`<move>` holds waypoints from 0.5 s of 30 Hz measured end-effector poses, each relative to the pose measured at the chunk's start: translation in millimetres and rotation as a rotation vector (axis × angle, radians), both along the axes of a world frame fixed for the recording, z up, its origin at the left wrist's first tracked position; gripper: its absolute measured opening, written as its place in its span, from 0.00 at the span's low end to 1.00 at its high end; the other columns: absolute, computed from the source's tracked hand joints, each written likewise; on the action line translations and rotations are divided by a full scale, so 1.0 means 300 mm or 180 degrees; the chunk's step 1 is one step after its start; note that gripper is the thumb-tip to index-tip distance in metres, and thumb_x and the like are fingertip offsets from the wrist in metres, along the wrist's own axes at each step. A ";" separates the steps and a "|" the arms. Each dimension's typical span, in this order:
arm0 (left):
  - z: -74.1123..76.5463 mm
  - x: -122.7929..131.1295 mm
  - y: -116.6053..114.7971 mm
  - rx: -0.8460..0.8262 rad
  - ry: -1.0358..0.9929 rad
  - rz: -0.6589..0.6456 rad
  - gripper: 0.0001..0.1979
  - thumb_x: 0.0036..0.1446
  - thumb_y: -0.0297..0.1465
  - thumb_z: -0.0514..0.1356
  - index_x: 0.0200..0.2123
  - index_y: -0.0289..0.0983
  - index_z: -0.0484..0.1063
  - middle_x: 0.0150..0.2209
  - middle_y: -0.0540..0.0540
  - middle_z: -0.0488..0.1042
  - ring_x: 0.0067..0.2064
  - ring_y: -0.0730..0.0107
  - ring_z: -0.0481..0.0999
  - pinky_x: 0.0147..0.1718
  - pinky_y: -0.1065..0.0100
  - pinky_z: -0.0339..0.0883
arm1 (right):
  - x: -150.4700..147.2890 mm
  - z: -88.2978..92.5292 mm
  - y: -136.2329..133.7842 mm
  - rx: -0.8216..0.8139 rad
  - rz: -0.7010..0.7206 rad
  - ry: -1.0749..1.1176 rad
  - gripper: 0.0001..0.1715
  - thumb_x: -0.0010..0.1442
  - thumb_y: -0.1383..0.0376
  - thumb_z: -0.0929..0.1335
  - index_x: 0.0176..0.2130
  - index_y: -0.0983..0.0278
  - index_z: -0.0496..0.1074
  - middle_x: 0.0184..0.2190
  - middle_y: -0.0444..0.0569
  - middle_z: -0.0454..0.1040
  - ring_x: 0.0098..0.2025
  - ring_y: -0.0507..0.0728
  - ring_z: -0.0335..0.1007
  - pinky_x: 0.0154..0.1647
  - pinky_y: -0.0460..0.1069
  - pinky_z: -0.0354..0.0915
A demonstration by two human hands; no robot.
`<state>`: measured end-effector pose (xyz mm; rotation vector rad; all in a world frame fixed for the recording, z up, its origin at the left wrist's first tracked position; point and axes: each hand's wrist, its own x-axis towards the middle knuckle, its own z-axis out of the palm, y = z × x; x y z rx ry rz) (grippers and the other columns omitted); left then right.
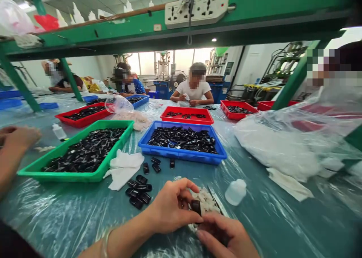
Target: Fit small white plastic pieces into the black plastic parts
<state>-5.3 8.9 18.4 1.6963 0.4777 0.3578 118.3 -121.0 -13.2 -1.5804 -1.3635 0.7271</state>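
Note:
My left hand point(172, 207) is closed in a pinch on a small black plastic part point(196, 206) near the table's front edge. My right hand point(226, 235) sits just below it with curled fingers touching the same part. Under both hands lies a white cloth point(207, 201) with a thin metal blade point(219, 205) beside it. Several loose black parts point(138, 192) lie to the left of my hands. Beyond them stands a blue tray point(181, 152) full of black parts.
A green tray point(36, 167) of black parts stands at the left, white wipes point(123, 167) beside it. A small white bottle point(235, 192) lies at the right, clear plastic bags point(283, 141) beyond. Red trays point(186, 116) and seated people are farther back. Another person's hand point(17, 137) is at far left.

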 end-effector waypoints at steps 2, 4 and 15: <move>0.001 0.002 -0.010 0.0000 0.0036 -0.0023 0.21 0.38 0.26 0.67 0.38 0.35 0.67 0.23 0.54 0.69 0.21 0.81 0.60 0.21 0.76 0.54 | -0.001 -0.014 0.008 -0.0028 -0.0156 0.0253 0.18 0.56 0.53 0.66 0.27 0.64 0.74 0.19 0.43 0.67 0.22 0.51 0.61 0.22 0.43 0.58; 0.002 0.002 -0.015 -0.0024 0.0038 0.0000 0.20 0.38 0.25 0.67 0.38 0.35 0.67 0.22 0.55 0.69 0.21 0.81 0.60 0.21 0.77 0.53 | -0.004 -0.034 0.013 -0.0090 -0.0239 0.0522 0.22 0.55 0.50 0.66 0.24 0.65 0.72 0.17 0.42 0.64 0.20 0.50 0.57 0.20 0.43 0.54; -0.022 0.009 -0.007 -0.1058 -0.0371 -0.0021 0.19 0.51 0.42 0.60 0.38 0.31 0.70 0.20 0.49 0.70 0.18 0.75 0.69 0.16 0.75 0.62 | -0.018 0.039 0.006 -0.0256 -0.0351 0.1427 0.21 0.52 0.51 0.70 0.22 0.66 0.71 0.19 0.43 0.69 0.19 0.48 0.59 0.22 0.43 0.56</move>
